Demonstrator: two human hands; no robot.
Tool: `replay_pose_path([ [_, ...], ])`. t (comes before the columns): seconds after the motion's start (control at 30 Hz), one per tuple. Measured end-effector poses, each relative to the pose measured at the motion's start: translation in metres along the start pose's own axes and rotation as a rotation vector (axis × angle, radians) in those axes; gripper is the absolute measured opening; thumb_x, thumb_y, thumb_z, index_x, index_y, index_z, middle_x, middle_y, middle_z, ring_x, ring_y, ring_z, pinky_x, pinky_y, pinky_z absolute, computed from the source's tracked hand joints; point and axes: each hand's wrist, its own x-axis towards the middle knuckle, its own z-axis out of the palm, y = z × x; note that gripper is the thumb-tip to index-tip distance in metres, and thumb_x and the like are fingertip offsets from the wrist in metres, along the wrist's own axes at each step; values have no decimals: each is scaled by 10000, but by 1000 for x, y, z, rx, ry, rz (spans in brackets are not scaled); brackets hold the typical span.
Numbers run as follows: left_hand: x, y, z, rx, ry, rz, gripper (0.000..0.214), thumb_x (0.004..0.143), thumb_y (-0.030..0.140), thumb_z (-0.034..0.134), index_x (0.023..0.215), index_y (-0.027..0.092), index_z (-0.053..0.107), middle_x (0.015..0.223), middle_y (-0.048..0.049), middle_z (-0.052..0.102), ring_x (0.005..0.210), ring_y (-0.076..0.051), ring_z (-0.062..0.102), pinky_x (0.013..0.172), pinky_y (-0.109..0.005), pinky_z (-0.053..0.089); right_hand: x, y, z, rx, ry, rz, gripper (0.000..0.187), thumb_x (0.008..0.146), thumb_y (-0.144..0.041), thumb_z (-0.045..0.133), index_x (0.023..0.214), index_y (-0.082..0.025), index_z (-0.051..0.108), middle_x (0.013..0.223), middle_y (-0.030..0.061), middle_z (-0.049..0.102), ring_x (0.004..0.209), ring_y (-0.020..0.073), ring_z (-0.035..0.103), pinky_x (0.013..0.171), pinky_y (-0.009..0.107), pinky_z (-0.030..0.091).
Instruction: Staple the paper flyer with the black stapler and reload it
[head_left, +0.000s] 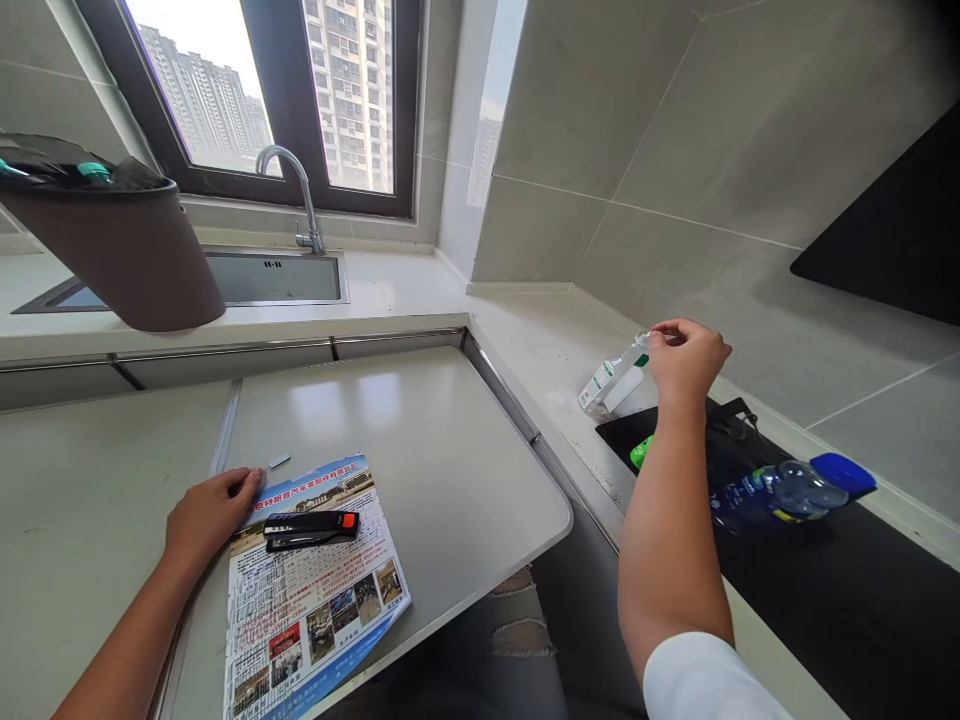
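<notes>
On the right-hand counter, my right hand [686, 355] pinches the neck of a clear plastic bottle [600, 385] with a green-and-white label. The bottle leans, its base low at the left. My left hand [214, 510] lies on the table at the upper left corner of a printed flyer [322, 580], fingers loosely bent and apart. Across the flyer rests a black stapler [307, 530] with an orange-red end. A small strip of staples [280, 461] sits just above the flyer, close to my left fingertips.
A blue-capped bottle [780, 490] lies on the black cooktop [847, 600], with a bright green object [640, 453] near my right forearm. A brown bin [127, 250] stands by the sink [277, 280] and tap [300, 190]. A dark panel [892, 230] juts out upper right.
</notes>
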Motion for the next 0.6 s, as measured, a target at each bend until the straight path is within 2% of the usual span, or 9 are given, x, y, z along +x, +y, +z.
replay_pose_path([
  [0.23,-2,-1,0,25,4,22,499,1024,597,481,1253,285,796,1163,-31,810,1067,-294,649,682,-291,372,4,-1,-4,-14,20,-18,91,802,-163,671,806,-203,752,702,89,698,672,212,551,885,414,372],
  [0.3,-1,-1,1,25,11,28,502,1025,599,478,1249,283,798,1142,-29,808,1050,-290,650,671,-293,366,-2,-8,-6,26,106,-42,118,815,-157,634,844,-199,741,797,125,742,702,219,580,889,402,398],
  [0.4,-3,0,1,3,25,35,509,1027,597,470,1232,274,807,1111,-52,807,1005,-293,653,673,-309,357,-35,-33,-2,131,286,-148,167,839,-150,572,916,-199,712,925,136,760,771,230,597,878,379,444],
  [0.47,-7,2,0,-34,42,46,483,1017,569,491,1145,246,826,1077,-82,806,957,-289,656,675,-318,349,-78,-57,12,230,289,-262,167,893,-189,544,960,-208,696,901,90,719,826,237,605,892,380,466],
  [0.5,-10,4,-1,-51,50,67,473,1018,552,487,1083,231,828,1036,-93,803,930,-282,656,677,-320,347,-104,-71,21,303,201,-339,134,916,-223,565,965,-215,689,886,68,707,830,234,607,894,382,478],
  [0.6,-18,8,-2,-97,81,122,462,1016,529,460,900,220,782,907,-77,775,862,-252,641,676,-314,328,-193,-111,52,589,-267,-470,100,992,-263,584,967,-233,676,864,32,697,802,211,623,833,358,508],
])
